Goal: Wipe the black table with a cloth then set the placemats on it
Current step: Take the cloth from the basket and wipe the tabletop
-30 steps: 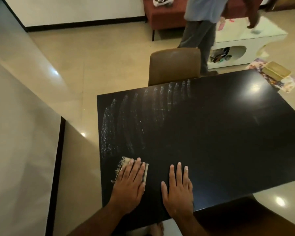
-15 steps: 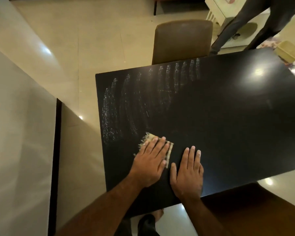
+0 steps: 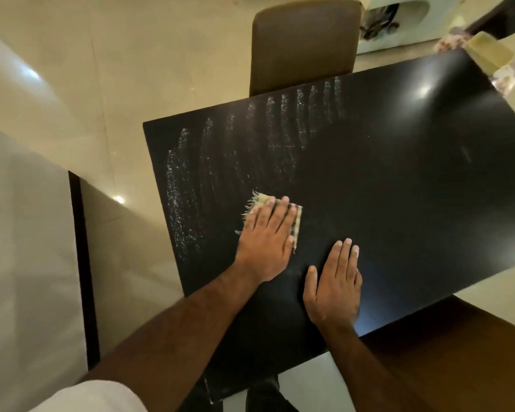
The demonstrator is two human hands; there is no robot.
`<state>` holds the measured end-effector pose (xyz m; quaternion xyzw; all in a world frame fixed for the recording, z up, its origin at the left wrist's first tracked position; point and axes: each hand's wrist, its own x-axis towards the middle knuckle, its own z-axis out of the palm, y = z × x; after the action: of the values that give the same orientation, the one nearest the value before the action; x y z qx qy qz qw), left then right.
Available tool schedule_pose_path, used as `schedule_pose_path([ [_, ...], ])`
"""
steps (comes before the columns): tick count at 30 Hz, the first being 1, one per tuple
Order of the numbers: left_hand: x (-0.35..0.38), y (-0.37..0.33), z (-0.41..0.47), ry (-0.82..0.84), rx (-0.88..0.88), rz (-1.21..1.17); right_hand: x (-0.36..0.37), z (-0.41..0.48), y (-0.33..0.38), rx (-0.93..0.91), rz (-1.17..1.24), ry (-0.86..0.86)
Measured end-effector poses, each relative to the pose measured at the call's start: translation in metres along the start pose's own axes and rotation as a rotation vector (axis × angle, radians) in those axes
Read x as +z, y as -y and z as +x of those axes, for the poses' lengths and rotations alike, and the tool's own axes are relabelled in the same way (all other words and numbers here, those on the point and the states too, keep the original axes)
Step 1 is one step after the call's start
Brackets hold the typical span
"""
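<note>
The folded cloth (image 3: pixel 296 221), checked and with a frayed fringe, is lying flat on the black table (image 3: pixel 384 188), in the near-left part of the tabletop, a little in from the left edge. The left hand (image 3: pixel 268 236) is pressing on it with the palm down; its fingers (image 3: pixel 283 209) are stretched out flat and close together, so they are not gripping the cloth, only holding it against the surface. Only the far edge and the right edge of the cloth are showing from under the hand.

The right hand (image 3: pixel 333 286) is resting just beside it, nearer to the near edge, also flat and open, with nothing in it; it seems to be steadying the body.

Pale streaks (image 3: pixel 185 197) are running in rows along the left edge and the far edge of the tabletop. I cannot tell if they are wet marks or dust. The right half is looking plain and glossy, with 1 bright light reflection.

As I judge, the wiping is only partly done: the middle and the right side are probably waiting. No placemat is lying on the table, so this second step is not yet started. Patterned sheets (image 3: pixel 506 78) with a yellowish box (image 3: pixel 491 53) on them are showing beyond the far-right corner; they may be the placemats, but I cannot be sure. A brown chair (image 3: pixel 304 46) is standing at the far edge.
</note>
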<state>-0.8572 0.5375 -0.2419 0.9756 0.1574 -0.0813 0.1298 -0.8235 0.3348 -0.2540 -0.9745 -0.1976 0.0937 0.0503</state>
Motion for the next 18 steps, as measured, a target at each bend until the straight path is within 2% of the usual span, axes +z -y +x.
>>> schedule_pose_path([
  [3,0.005,-0.015,-0.016,0.067,0.189,-0.001,0.000,-0.005,-0.006,0.060,0.179,-0.047],
  [6,0.005,0.003,-0.053,0.131,0.319,0.023,-0.001,-0.008,-0.008,0.117,0.326,-0.126],
  [12,-0.005,0.061,-0.077,0.122,0.291,0.104,0.000,-0.008,-0.001,0.243,0.403,-0.236],
  [15,-0.005,0.039,-0.050,0.102,0.261,0.097,0.002,-0.008,-0.001,0.294,0.456,-0.290],
  [18,0.002,-0.011,-0.028,0.115,0.380,0.077,0.005,-0.008,-0.003,0.281,0.501,-0.334],
])
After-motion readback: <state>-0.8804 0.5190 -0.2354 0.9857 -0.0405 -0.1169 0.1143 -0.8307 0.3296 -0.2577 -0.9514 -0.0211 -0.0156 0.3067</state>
